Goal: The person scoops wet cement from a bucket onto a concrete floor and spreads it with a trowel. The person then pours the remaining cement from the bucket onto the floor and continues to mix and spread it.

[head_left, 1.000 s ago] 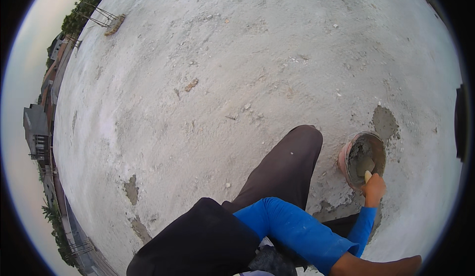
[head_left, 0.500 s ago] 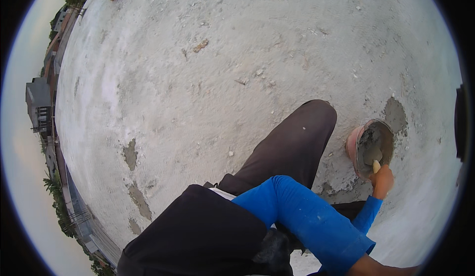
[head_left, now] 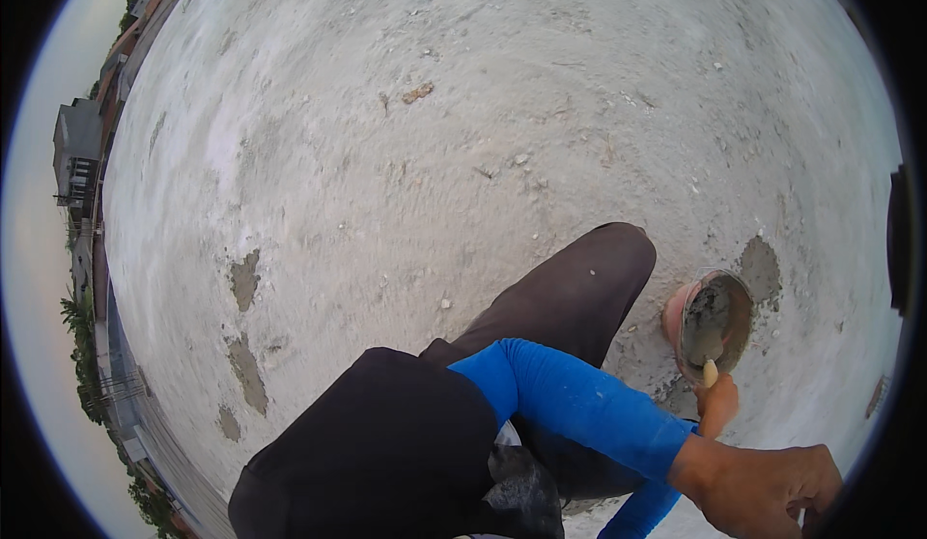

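Note:
My right hand (head_left: 717,404) is closed round the pale handle of a trowel (head_left: 711,373). The trowel's far end reaches into a reddish-pink bucket (head_left: 674,315), whose inside is coated with wet grey mortar (head_left: 708,319). The blade is hard to tell from the mortar. Crossing over in front of my body, my left arm in its blue sleeve ends at the lower right, where my left hand (head_left: 763,491) is held with bent fingers. A small pale spot shows between those fingers; what it is I cannot make out.
My dark-trousered knee (head_left: 618,249) rises left of the bucket. Damp grey patches (head_left: 761,273) mark the rough pale concrete floor (head_left: 386,201), beside the bucket and farther left. A brownish fragment (head_left: 418,93) lies ahead. Buildings (head_left: 77,148) stand beyond the floor's left edge.
My left hand has come into view at the lower right, where mostly its wrist showed before. The trowel blade, plain earlier, now blends into the mortar. The whole view has shifted slightly.

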{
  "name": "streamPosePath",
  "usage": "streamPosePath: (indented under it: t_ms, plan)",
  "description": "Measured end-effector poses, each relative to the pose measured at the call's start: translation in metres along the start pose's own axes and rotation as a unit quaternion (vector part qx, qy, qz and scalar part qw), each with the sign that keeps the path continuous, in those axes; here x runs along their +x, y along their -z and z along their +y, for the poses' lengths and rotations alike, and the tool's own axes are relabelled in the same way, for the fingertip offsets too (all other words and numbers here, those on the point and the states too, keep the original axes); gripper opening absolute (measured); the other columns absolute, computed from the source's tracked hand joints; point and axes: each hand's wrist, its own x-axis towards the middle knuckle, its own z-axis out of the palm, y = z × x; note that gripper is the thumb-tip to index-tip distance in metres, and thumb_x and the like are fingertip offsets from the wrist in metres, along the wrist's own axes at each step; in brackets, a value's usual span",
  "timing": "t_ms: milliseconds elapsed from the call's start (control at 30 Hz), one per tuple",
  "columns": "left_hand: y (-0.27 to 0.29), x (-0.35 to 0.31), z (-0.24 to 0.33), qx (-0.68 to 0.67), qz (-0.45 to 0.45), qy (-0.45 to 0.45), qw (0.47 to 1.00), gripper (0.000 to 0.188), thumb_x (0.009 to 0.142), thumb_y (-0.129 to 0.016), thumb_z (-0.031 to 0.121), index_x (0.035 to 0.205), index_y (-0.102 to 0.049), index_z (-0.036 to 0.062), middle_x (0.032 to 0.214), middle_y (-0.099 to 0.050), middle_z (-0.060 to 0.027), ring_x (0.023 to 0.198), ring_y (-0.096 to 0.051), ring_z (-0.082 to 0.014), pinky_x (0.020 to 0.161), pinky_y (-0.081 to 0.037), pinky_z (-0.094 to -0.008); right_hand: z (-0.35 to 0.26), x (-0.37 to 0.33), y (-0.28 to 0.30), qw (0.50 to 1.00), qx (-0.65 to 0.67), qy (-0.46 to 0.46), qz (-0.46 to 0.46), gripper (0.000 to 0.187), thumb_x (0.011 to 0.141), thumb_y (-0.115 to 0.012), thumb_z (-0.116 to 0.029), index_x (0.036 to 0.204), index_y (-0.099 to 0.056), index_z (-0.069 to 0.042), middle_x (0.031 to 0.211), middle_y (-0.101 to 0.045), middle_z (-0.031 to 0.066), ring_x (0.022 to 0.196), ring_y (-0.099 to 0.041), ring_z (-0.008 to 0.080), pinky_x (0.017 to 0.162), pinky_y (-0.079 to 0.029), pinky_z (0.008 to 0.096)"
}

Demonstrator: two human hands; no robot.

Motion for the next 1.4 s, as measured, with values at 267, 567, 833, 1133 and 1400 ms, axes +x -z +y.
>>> streamPosePath:
  t_ms: [267, 567, 833, 1133, 1400]
  plan:
    - [0.223, -0.104, -0.113, 0.443, 0.366, 0.378, 0.726, 0.036, 0.09, -0.068, 0.021, 0.117, -0.065, -0.0023, 0.106, -0.071, -0.0203, 0.098, -0.07, -0.0331, 0.086, -0.054, -0.0435, 0.011, -0.017, 0.0, 0.998, 0.069, -0.008, 0.002, 0.06, 0.072, -0.094, -0.034, 0.122, -0.072, -0.007, 0.11, -0.077, 0.0207, 0.106, -0.074, 0.0393, 0.09, -0.059, 0.0502]
    - [0.296, -0.112, -0.184, 0.364, 0.41, 0.512, 0.661, 0.063, 0.09, -0.07, 0.036, 0.123, -0.064, -0.0168, 0.128, -0.068, -0.0317, 0.12, -0.066, -0.0345, 0.098, -0.049, -0.049, 0.023, -0.056, 0.017, 0.985, 0.155, -0.079, -0.011, 0.046, 0.074, -0.092, -0.035, 0.108, -0.076, -0.008, 0.099, -0.077, 0.0176, 0.096, -0.074, 0.0396, 0.081, -0.057, 0.0493]
    - [0.25, -0.096, -0.214, 0.528, 0.349, 0.424, 0.648, 0.041, 0.089, -0.067, 0.028, 0.109, -0.069, -0.0072, 0.129, -0.058, -0.0307, 0.126, -0.051, -0.048, 0.105, -0.042, -0.0596, 0.038, -0.046, 0.0, 0.956, 0.287, -0.053, -0.035, 0.029, 0.084, -0.084, -0.017, 0.101, -0.068, -0.002, 0.062, -0.062, 0.0116, 0.042, -0.058, 0.0221, 0.04, -0.043, 0.0388]
    - [0.205, -0.072, -0.253, 0.066, 0.37, 0.475, 0.796, 0.035, 0.094, -0.063, 0.024, 0.101, -0.066, -0.0103, 0.084, -0.076, -0.0265, 0.051, -0.066, -0.0322, 0.054, -0.053, -0.047, 0.044, -0.022, -0.015, 0.973, 0.226, -0.028, -0.024, 0.036, 0.088, -0.082, -0.027, 0.109, -0.067, -0.001, 0.068, -0.063, 0.0134, 0.049, -0.06, 0.0236, 0.044, -0.048, 0.0391]
    - [0.157, -0.055, -0.184, 0.017, 0.177, 0.557, 0.811, 0.056, 0.101, -0.055, 0.042, 0.086, -0.076, -0.0069, 0.066, -0.074, -0.0189, 0.036, -0.05, -0.0163, 0.043, -0.045, -0.0348, 0.001, -0.048, 0.053, 0.971, 0.196, -0.04, -0.131, 0.039, 0.089, -0.08, -0.025, 0.118, -0.068, -0.002, 0.074, -0.068, 0.016, 0.058, -0.068, 0.027, 0.051, -0.053, 0.0413]
